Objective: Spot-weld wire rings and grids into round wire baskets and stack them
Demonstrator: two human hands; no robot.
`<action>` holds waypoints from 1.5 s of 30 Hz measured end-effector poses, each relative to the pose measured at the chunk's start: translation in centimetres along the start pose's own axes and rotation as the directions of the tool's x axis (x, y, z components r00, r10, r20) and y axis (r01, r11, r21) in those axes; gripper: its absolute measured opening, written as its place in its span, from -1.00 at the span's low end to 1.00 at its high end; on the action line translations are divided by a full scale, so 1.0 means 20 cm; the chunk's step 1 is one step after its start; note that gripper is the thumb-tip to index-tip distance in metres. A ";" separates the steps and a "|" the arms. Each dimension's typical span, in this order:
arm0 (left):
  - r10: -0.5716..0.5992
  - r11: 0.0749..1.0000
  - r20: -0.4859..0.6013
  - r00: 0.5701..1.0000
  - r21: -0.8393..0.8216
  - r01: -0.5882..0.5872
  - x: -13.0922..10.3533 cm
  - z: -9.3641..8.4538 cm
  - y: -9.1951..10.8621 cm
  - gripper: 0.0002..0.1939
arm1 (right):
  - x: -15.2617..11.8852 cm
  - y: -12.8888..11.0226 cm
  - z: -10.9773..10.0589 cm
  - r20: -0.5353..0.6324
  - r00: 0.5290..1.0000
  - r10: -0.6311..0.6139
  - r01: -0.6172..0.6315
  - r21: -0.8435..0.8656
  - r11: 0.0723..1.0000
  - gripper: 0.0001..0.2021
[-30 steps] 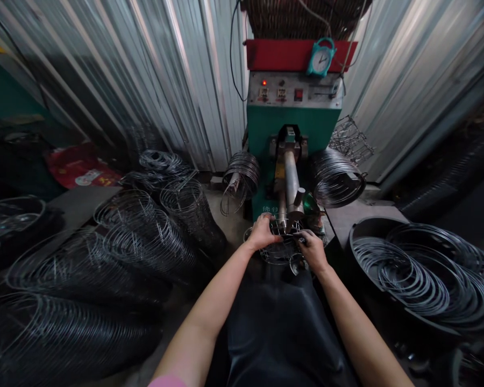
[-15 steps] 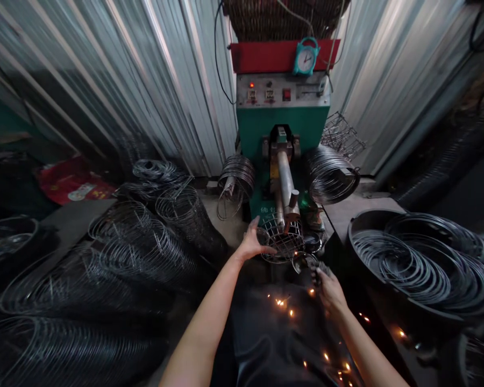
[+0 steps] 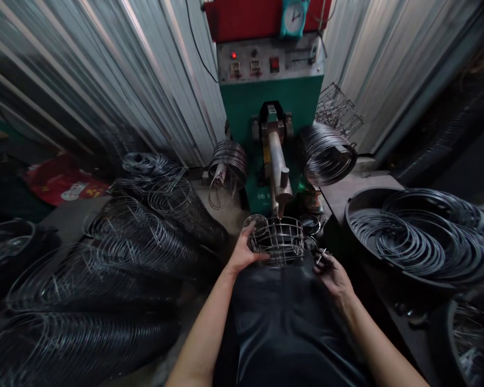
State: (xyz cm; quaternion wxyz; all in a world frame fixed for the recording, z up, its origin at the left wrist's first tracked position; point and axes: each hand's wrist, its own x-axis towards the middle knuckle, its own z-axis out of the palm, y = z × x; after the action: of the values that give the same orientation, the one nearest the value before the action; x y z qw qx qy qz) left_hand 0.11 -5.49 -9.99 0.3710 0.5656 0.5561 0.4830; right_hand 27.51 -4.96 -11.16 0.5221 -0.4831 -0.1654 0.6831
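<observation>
In front of the green spot welder (image 3: 234, 115), below its electrode arm (image 3: 278, 156), is a round wire basket (image 3: 282, 236). My left hand (image 3: 244, 250) grips the basket's left side, with the thumb along its near side and the fingers towards the rim. A smaller wire ring (image 3: 256, 224) shows beside those fingers. To the right of the basket, my right hand (image 3: 333, 274) pinches several short metal wire pieces (image 3: 321, 256). That hand is apart from the basket. A black apron (image 3: 282, 322) lies over my lap.
Stacks of wire rings (image 3: 116, 226) stand to my left. Wire coils (image 3: 228, 161) hang at the welder's left, and a larger coil (image 3: 326, 153) at its right. A black tub (image 3: 353, 215) of wire rings and another bin (image 3: 447, 328) are on the right.
The bright sparks over the apron are gone. The basket has tipped and now sits clear below the electrode arm. My right hand has turned, showing the short wire pieces. The view has tilted down.
</observation>
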 end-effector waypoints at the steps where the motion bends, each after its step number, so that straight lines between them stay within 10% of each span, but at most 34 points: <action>1: 0.031 0.996 0.003 1.000 0.078 -0.031 -0.05 0.00 0.03 0.10 | 0.00 0.03 -0.04 -0.016 0.993 -0.118 0.115 -0.127 0.985 -0.82; 5: 0.058 0.947 0.001 0.998 0.316 -0.055 -0.16 0.03 0.13 0.12 | -0.03 0.16 -0.20 0.252 0.871 -0.422 0.474 -0.654 0.589 -0.77; 12: 0.055 0.778 0.061 0.997 0.623 -0.081 -0.13 0.09 0.33 0.03 | -0.18 -0.11 -0.02 0.775 0.621 -0.118 0.770 -0.632 -0.093 -0.74; 17: 0.111 0.700 0.087 0.990 0.700 -0.140 -0.11 0.17 0.41 0.01 | -0.25 -0.28 0.33 0.713 0.696 0.077 0.638 -0.566 -0.522 -0.62; 20: 0.158 0.706 0.117 0.980 0.681 -0.195 -0.11 0.20 0.41 0.01 | -0.24 -0.23 0.41 0.706 0.708 -0.023 0.596 -0.614 -0.517 -0.70; 25: 0.226 0.758 0.146 0.963 0.594 -0.268 -0.11 0.18 0.39 -0.13 | -0.18 -0.08 0.33 0.735 0.612 -0.293 0.701 -0.675 -0.229 -0.82; 30: 0.240 0.796 0.153 0.959 0.534 -0.284 -0.09 0.15 0.35 -0.38 | -0.15 -0.08 0.28 0.869 0.468 -0.161 0.883 -0.466 0.054 -0.79; 45: 0.210 0.849 0.161 0.964 0.459 -0.262 0.04 0.07 0.32 -0.40 | -0.04 -0.16 0.40 0.905 0.425 -0.002 0.905 -0.425 0.001 -0.77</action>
State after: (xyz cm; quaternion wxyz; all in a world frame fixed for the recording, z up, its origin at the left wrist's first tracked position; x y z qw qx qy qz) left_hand 3.03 -5.18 -4.12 0.1871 0.7278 0.5635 0.3431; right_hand 22.60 -2.09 -4.66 0.2208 -0.2784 -0.8872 0.2944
